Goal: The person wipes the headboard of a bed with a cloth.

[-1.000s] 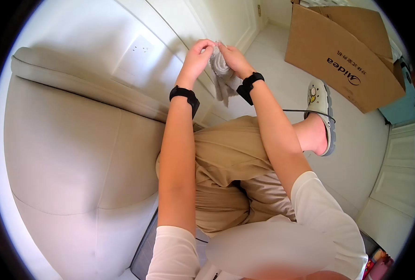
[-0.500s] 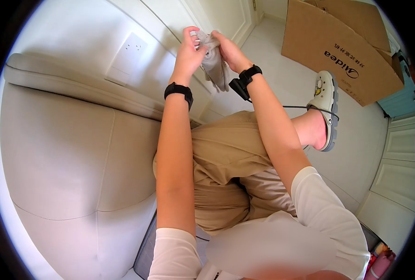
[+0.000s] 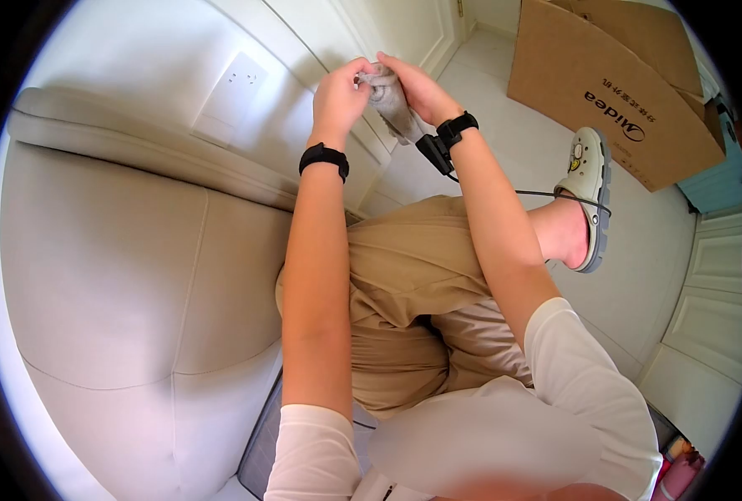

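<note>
Upholstery [image 3: 112, 259] in smooth beige fills the frame's left, a brown cardboard box [image 3: 609, 92] its upper right. At upper centre, the left hand [image 3: 339, 102] pinches and the right hand [image 3: 423, 92] grips a grey fabric cloth [image 3: 393, 108], likely light, soft and floppy, best held by its bunched top; it looks creased and folded over.

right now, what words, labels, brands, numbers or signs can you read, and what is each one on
"Midea": brand on the cardboard box, upside down in this view.
"分体式室外机": beside the brand on the same box.
Smaller print on that box: too small to read.
Grey cloth: no lettering visible.
</note>
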Motion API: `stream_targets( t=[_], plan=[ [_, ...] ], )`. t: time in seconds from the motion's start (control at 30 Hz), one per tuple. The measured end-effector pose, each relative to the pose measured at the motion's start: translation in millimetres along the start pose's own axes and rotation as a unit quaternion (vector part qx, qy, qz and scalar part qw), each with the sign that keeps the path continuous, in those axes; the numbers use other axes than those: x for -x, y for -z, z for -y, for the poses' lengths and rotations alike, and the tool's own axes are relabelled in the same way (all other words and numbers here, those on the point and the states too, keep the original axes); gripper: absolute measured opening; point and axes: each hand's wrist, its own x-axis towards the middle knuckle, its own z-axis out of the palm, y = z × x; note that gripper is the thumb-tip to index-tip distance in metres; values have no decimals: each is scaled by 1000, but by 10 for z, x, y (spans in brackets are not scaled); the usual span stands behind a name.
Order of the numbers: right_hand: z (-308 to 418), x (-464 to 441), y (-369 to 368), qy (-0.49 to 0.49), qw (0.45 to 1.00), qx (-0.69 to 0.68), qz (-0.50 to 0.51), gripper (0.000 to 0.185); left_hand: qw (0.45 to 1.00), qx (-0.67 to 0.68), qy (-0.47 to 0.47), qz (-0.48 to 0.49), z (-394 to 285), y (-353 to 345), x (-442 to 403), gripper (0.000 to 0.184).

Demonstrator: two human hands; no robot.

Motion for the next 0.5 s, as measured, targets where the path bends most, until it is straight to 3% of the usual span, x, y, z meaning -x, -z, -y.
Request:
stream_targets(
  t=[0.1, 0.23, 0.3, 0.4, 0.5],
  plan=[
    [-98, -45, 21, 65, 997, 27, 36, 33, 1000, -27, 3, 2, -93, 8, 17, 14],
    [-48, 0, 56, 60, 997, 15, 40, 34, 987, 157, -32, 26, 110, -65, -65, 12],
    [-28, 3, 33, 61, 996, -8, 60, 37, 960, 275, -17, 49, 134, -52, -67, 13],
    [41, 94, -17, 45, 997, 28, 52, 40, 935, 343, 59, 71, 149, 43, -33, 12],
    [-1, 42, -6, 55, 994, 47, 75, 45, 945, 309, 94, 50, 288, -11, -72, 11]
  ],
)
